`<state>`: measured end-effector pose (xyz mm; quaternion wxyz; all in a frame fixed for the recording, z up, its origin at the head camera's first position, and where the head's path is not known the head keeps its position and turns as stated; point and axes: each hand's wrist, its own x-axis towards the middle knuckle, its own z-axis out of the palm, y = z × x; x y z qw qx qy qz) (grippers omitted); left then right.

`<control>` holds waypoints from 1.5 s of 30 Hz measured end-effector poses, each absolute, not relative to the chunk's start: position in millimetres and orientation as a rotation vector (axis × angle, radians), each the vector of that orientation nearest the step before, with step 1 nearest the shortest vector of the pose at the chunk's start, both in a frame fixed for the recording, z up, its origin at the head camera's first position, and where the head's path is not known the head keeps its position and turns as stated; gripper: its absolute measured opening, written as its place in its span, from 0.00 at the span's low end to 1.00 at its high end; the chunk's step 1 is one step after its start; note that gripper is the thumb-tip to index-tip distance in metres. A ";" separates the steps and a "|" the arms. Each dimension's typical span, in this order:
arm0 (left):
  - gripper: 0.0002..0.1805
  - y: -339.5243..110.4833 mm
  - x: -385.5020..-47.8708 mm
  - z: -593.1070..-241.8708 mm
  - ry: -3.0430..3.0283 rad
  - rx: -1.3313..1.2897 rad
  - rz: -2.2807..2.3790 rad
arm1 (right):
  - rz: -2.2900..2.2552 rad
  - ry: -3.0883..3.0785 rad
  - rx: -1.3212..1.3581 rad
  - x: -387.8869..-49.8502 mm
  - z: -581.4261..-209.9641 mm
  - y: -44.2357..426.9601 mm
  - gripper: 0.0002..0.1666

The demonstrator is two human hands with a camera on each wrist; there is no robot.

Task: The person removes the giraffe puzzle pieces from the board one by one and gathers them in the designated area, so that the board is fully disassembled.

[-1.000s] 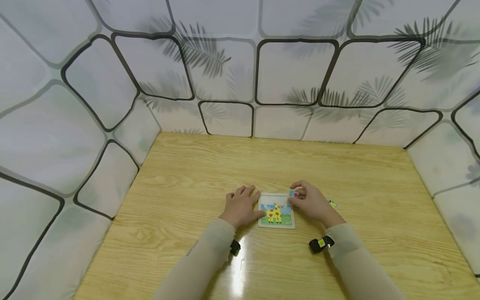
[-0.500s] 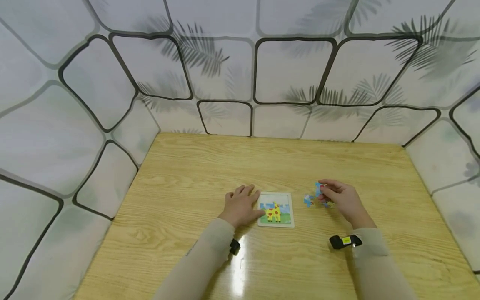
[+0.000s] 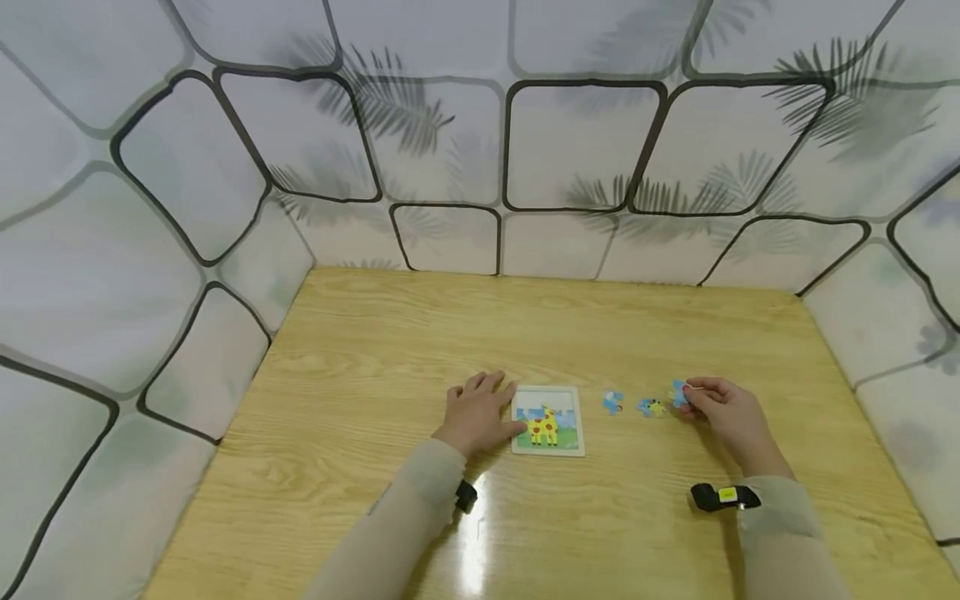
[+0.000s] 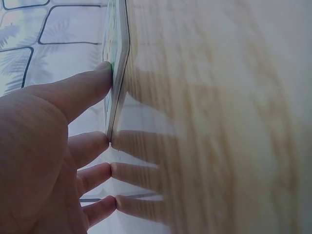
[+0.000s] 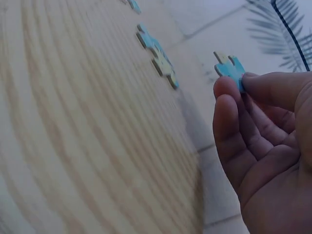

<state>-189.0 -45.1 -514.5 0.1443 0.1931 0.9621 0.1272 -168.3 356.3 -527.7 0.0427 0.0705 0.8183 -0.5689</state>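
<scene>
A small puzzle board (image 3: 545, 395), with a pale frame and a partly filled giraffe picture, lies on the table. My left hand (image 3: 476, 417) rests at its left side, fingers spread. In the left wrist view the thumb (image 4: 92, 85) lies on the board's face, while the fingertips touch the edge and tabletop. To the right, my right hand (image 3: 738, 421) pinches a blue jigsaw piece (image 5: 231, 70) with a bit of red between thumb and fingers, just above the table. Between board and right hand lie a blue piece (image 3: 612, 403) and a blue-and-yellow piece (image 3: 650, 407).
The wooden table (image 3: 420, 333) is bounded at the back and sides by pale fabric walls (image 3: 442, 237) with dark outlines and leaf prints. A black band with a camera (image 3: 723, 497) sits on the right wrist; another (image 3: 466, 497) is on the left.
My right hand has moved right, from the board's upper right edge past the loose pieces, holding a blue piece with red on it. Two pieces now show uncovered. The left hand stays put.
</scene>
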 end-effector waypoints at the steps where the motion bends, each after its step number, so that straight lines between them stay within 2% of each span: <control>1: 0.43 -44.8 -188.9 -515.4 2.773 0.558 0.358 | -1.731 2.506 0.238 -166.7 -529.3 358.9 0.32; 11: 0.43 -44.9 -187.6 -514.5 2.769 0.541 0.360 | -1.395 2.598 0.367 -162.0 -525.7 373.0 0.29; 19: 0.42 -45.9 -186.2 -512.8 2.756 0.531 0.397 | -0.888 2.797 0.155 -166.1 -519.7 367.5 0.25; 24: 0.43 -45.9 -185.3 -515.3 2.730 0.537 0.394 | -0.808 2.817 0.151 -166.8 -521.8 366.8 0.21; 29: 0.48 -46.5 -187.5 -517.2 2.729 0.548 0.356 | -0.818 2.866 0.154 -166.0 -520.9 363.4 0.25; 34: 0.49 -45.9 -189.3 -516.7 2.723 0.553 0.347 | -0.924 2.928 0.085 -165.5 -521.5 336.3 0.25; 40: 0.49 -44.6 -191.2 -514.3 2.735 0.558 0.351 | -1.047 2.963 -0.185 -174.0 -525.7 280.0 0.14; 45: 0.50 -45.6 -188.5 -514.7 2.719 0.529 0.368 | -1.121 2.868 -0.302 -178.5 -527.9 231.0 0.09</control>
